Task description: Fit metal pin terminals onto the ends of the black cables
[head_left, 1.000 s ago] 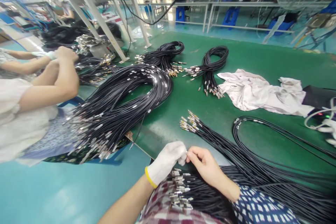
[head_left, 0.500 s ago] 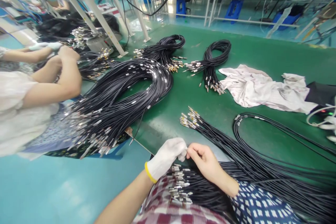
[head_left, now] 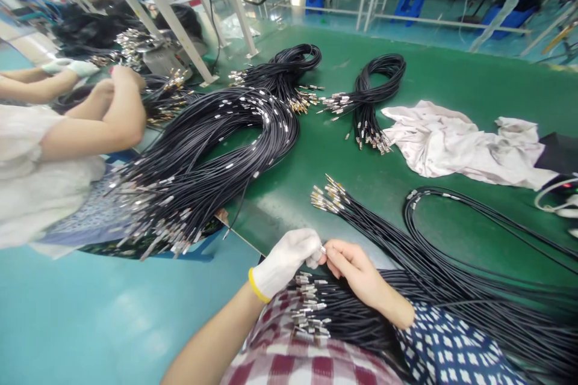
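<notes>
My left hand (head_left: pixel 293 258), in a white glove with a yellow cuff, is closed at the table's near edge. Its fingertips meet those of my bare right hand (head_left: pixel 354 267), and a small silvery cable end (head_left: pixel 323 250) shows between them. Which cable it belongs to is hidden by the fingers. Just below both hands, a bundle of black cables with metal ends (head_left: pixel 311 307) lies over the checked cloth on my lap. Beyond my right hand, another bundle with gold and silver tips (head_left: pixel 332 195) stretches across the green table (head_left: pixel 280 192).
A large looped cable bundle (head_left: pixel 271 126) lies at the left, with two smaller coils (head_left: pixel 383 78) behind. A crumpled white cloth (head_left: pixel 465 144) is at the right. At the far left a person's arms (head_left: pixel 103 126) reach over cables, near another person's gloved hands (head_left: pixel 72 66).
The view has tilted down slightly. My right fingers have closed in nearer my gloved fingertips, and more of the silvery piece shows. The neighbouring person's hands have shifted a little.
</notes>
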Demonstrator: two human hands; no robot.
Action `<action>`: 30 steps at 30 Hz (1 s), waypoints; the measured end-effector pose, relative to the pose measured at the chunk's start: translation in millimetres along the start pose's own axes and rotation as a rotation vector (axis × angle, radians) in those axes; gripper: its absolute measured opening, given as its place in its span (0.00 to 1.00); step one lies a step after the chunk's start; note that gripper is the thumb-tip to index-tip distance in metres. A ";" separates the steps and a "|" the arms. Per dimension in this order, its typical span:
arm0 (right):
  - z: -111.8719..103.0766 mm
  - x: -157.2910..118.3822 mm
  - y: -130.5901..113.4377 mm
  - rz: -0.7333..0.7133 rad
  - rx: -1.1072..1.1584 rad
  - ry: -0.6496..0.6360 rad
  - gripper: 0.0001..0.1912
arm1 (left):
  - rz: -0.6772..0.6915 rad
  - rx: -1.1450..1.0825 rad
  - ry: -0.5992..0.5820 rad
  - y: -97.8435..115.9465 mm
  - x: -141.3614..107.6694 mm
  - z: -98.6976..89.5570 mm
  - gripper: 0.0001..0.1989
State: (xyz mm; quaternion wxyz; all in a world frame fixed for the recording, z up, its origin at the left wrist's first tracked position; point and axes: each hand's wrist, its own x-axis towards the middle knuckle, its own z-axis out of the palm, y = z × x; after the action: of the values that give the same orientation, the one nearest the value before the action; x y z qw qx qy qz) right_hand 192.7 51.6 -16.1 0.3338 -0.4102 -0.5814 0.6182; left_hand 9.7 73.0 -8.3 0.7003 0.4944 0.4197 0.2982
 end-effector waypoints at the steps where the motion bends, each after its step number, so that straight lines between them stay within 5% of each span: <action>1: -0.1 0.1 -1.3 0.000 -0.014 0.001 0.27 | 0.001 0.004 0.000 -0.3 0.0 -0.3 0.18; 12: -4.7 3.0 -2.1 0.126 0.169 0.051 0.25 | 0.046 -0.110 0.125 -3.4 7.1 7.3 0.20; 30: -13.1 0.1 -7.4 0.020 0.408 0.133 0.19 | 0.039 0.071 0.149 -3.6 5.0 11.2 0.19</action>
State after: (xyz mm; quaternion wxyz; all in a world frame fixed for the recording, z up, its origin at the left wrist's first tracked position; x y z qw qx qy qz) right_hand 203.9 58.3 -8.5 0.4414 -0.3799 -0.4167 0.6980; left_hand 22.0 71.0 -11.3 0.6432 0.5034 0.4712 0.3329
